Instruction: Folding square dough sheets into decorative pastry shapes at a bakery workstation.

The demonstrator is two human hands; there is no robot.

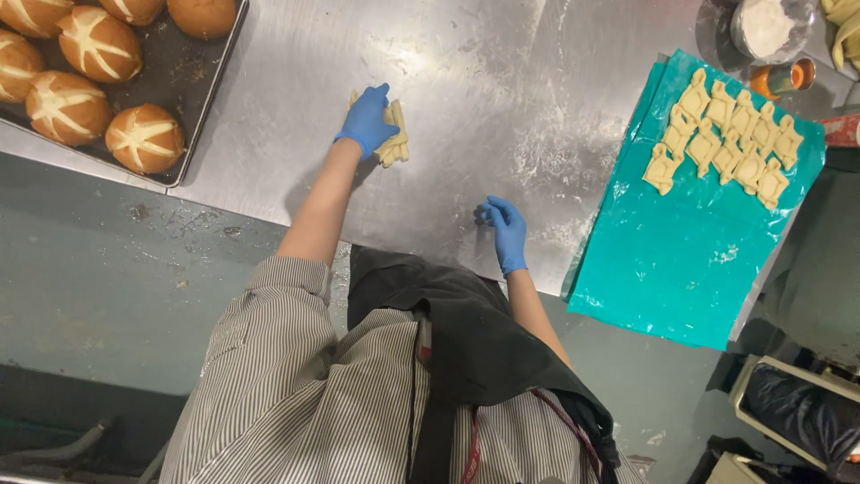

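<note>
Under the fingers of the left hand [367, 121], which wears a blue glove and lies palm down with the fingers held loosely together, sits a small stack of pale dough strips [394, 139]; the hand covers the stack's left part and the strip ends stick out to the right of the glove. That stack rests on the steel table [502, 81], about midway between its left and right ends and back from the near edge. By the near edge, the right hand [507, 231], also in a blue glove, rests on the bare metal with its fingers curled slightly and close together, holding nothing; it is well apart from the dough strips. Faint flour dusts the table between the two hands and toward the right. At the table's right end a teal plastic sheet [681, 269] lies at a slant and overhangs the near edge, and on its far part are rows of cut dough shapes [726, 139] set close together, some touching. Beyond the sheet, at the far right corner, stand a round container of flour [769, 27] and a small orange cup [781, 77] just beside it. At the table's far left corner a dark baking tray [184, 76] holds browned round buns [143, 137] marked with pale crosses. Both bare forearms run back to striped sleeves and a dark apron
</note>
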